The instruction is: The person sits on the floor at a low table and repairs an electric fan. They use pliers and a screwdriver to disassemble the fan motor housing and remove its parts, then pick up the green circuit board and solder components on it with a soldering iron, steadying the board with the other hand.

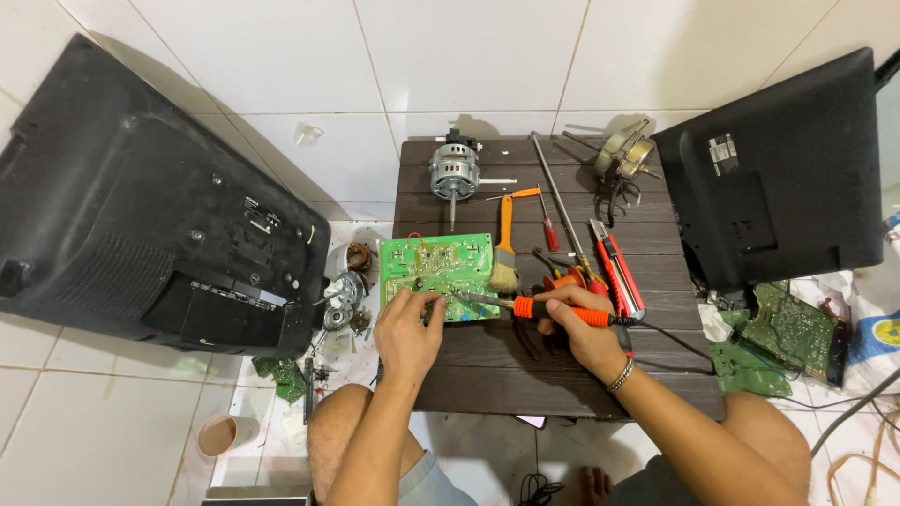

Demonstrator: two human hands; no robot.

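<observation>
now my left hand [409,326] presses the green rectangular circuit board [438,274] flat on the dark slatted table [487,375] to steady it, while my right hand [579,330] grips the orange-handled soldering iron [525,305], tip on the board.

The near part of the dark desk [525,375] is lying bare in front of the hands, so there is room to slide there, and a bare strip is running down the desk's right side past the red cutter [619,274]. Farther back, the way is getting crowded: the paint brush [504,253], the small red screwdriver [547,225], the long metal rod [555,192] and the grey motor [454,171] are lying close together behind the green circuit board [437,272]. The two black screen shells, the left one [141,197] and the right one [778,169], are blocking both sides of the desk.
</observation>
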